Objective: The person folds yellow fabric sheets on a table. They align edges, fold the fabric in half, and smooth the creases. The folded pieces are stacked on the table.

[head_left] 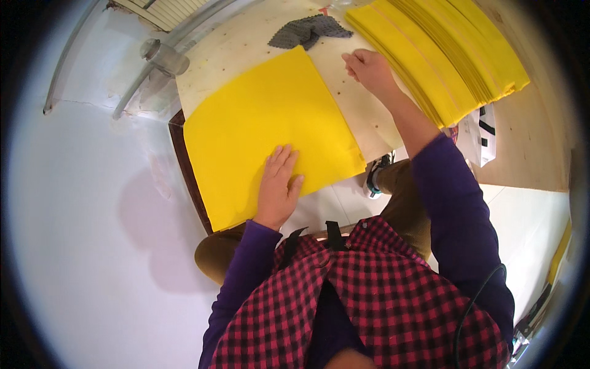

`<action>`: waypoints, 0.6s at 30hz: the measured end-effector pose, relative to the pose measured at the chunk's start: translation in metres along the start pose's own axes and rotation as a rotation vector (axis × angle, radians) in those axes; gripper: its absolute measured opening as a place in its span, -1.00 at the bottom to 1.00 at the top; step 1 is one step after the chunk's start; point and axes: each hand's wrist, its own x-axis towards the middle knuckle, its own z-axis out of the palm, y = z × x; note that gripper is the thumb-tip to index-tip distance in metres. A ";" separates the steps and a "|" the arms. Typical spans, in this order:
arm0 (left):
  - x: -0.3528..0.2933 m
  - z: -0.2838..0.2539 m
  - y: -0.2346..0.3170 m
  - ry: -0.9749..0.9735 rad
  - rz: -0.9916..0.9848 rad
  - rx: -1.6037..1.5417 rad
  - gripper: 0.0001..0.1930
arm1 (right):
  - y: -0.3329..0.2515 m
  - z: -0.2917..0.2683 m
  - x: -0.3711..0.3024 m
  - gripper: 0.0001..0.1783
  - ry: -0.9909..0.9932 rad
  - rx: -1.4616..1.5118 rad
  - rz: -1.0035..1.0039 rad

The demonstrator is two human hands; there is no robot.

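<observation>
A large yellow sheet that looks like felt or non-woven cloth (258, 111) lies flat on the pale wooden table at its left end. My left hand (279, 187) rests palm down on its near part, with the fingers stretched out. Over the bare wood between this sheet and a thick stack of folded yellow cloth (418, 55) is my right hand (370, 69). Its fingers are curled in and pressed together. Whatever they may hold is hidden or too small to make out. The yellow sheet's right edge lies a little way from this hand.
A crumpled grey textured cloth (310, 31) lies at the back of the table. On the left stand a white wall (110, 203) and a pipe with a clear jar-like fitting (165, 56). A white bag (482, 138) with dark marks sits below the yellow stack.
</observation>
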 end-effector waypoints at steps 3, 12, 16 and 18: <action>0.002 -0.002 0.002 -0.011 -0.005 0.004 -0.52 | 0.006 0.021 0.059 -0.74 0.159 -0.131 -0.218; 0.006 -0.005 0.003 -0.048 -0.060 -0.038 -0.50 | 0.020 0.070 0.173 -0.60 0.124 -0.753 -0.112; 0.004 -0.005 0.003 -0.050 -0.066 -0.046 -0.49 | 0.033 0.052 0.197 -0.66 0.404 -0.737 -0.362; 0.005 -0.004 0.003 -0.042 -0.058 -0.036 -0.48 | 0.033 0.032 0.189 -0.70 0.568 -0.715 -0.728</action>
